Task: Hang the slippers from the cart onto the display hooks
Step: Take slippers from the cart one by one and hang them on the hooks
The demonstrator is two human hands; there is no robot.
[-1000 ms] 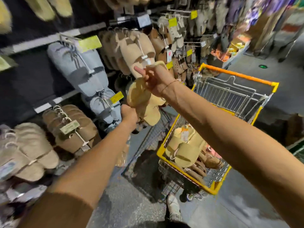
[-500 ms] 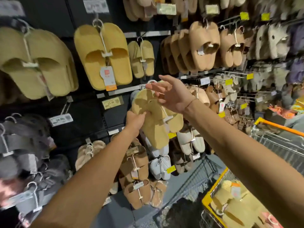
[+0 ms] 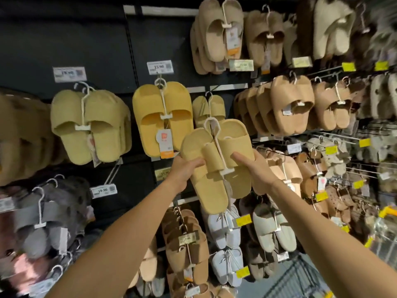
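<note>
I hold a pair of yellow slippers (image 3: 211,168) on a white plastic hanger up in front of the display wall. My left hand (image 3: 183,172) grips the left slipper's edge. My right hand (image 3: 255,171) grips the right slipper, thumb across its strap. The hanger's hook (image 3: 209,123) points up and hangs on nothing. Just above and to the left, a matching yellow pair (image 3: 162,117) hangs from a display hook (image 3: 160,81) under a price tag. A smaller yellow pair (image 3: 209,108) hangs behind the held one.
The dark wall carries many hung pairs: pale green (image 3: 90,125) at left, tan (image 3: 287,104) at right, beige (image 3: 217,33) above, brown (image 3: 187,244) and white (image 3: 225,233) below. The cart's orange rim and wire side (image 3: 384,229) show at the lower right.
The view swung up from the cart to the wall. The yellow pair rose and turned to face me. My right hand, open half a second ago, now grips the right slipper.
</note>
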